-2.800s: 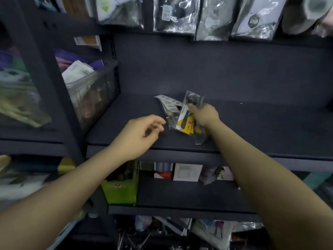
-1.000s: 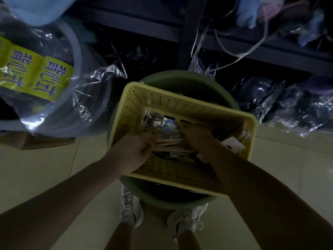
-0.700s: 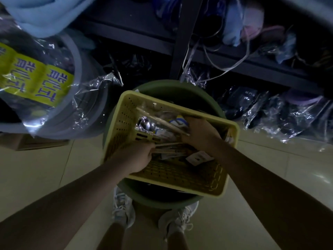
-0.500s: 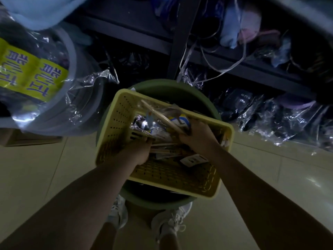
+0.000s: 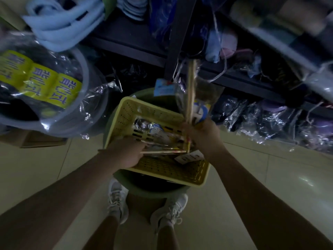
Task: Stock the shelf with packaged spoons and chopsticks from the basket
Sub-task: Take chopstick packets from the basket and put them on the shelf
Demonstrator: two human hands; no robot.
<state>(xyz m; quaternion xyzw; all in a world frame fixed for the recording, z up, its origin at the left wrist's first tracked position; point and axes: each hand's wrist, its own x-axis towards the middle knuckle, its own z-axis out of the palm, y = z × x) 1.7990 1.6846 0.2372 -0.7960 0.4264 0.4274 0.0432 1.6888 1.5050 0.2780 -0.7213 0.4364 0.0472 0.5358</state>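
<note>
Right grip (image 5: 201, 134) clutching blurred chopstick packets (image 5: 190, 91), left grip (image 5: 126, 152) half-buried in basket (image 5: 162, 170)

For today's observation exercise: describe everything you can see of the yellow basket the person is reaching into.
The yellow basket is rectangular, apparently plastic, its walls and floor perforated with small holes and slots. It sits tilted across the rim of a green tub, above the person's shoes. Inside lie clear packets of spoons and chopsticks plus a white tag. The left hand reaches in over its near-left edge, touching the packets; the right hand holds a lifted bundle of packets above its right side.
</note>
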